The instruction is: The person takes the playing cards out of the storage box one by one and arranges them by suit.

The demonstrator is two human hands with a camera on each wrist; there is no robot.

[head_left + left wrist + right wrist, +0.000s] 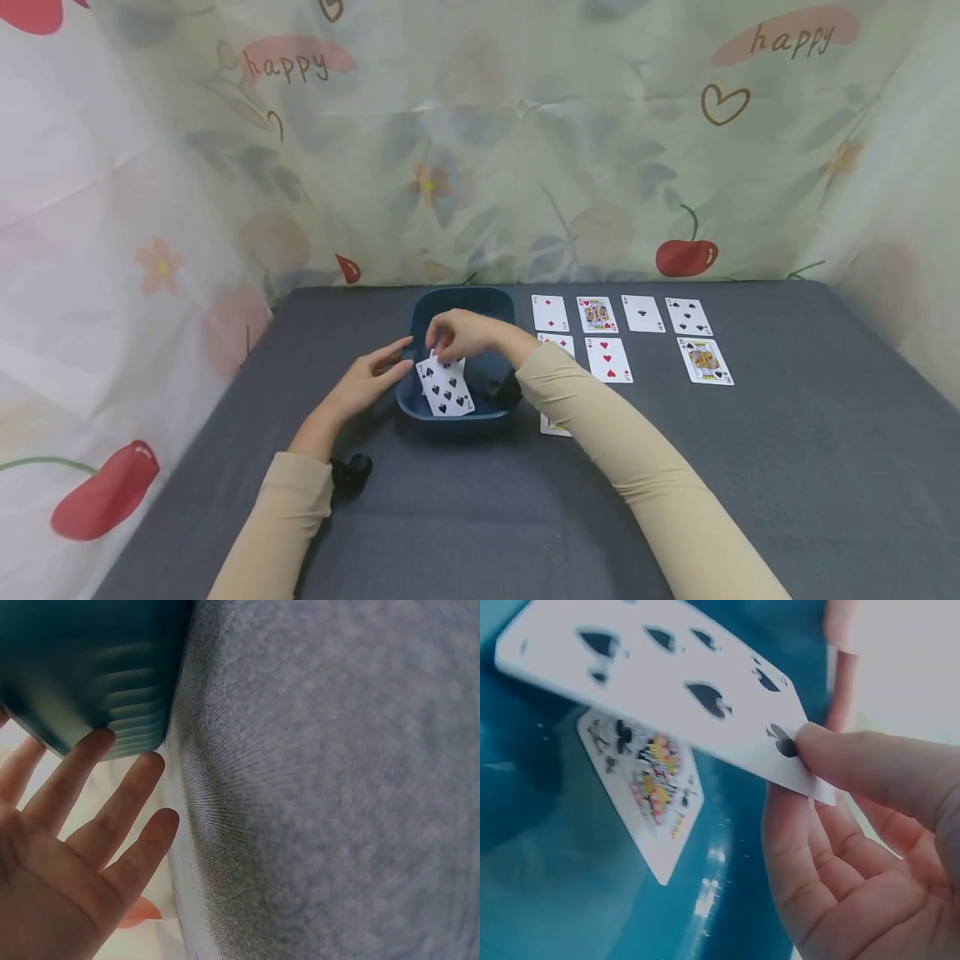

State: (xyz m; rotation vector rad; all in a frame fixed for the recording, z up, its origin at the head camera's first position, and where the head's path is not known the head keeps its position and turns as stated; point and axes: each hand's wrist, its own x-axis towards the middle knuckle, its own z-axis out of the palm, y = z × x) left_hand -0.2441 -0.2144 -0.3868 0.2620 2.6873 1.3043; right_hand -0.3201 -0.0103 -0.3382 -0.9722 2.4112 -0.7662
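My right hand (472,332) pinches a seven of spades playing card (447,387) by one corner, between thumb and fingertips, over the inside of a dark blue plastic basin (453,425). In the right wrist view the card tilts above a clubs face card (656,780) inside the basin. At the basin's left side is my left hand (367,379), its fingertips right at the rim. The left wrist view shows its fingers (124,806) spread and fairly straight beside the ribbed outer wall. My right hand hides part of the basin's inside.
Right of the basin, cards lie face up in rows on the dark grey tabletop (787,467), including a king of hearts (597,315), a three of hearts (609,360) and a king of spades (705,361). My right sleeve (622,433) partly covers some. A patterned cloth (487,150) hangs behind.
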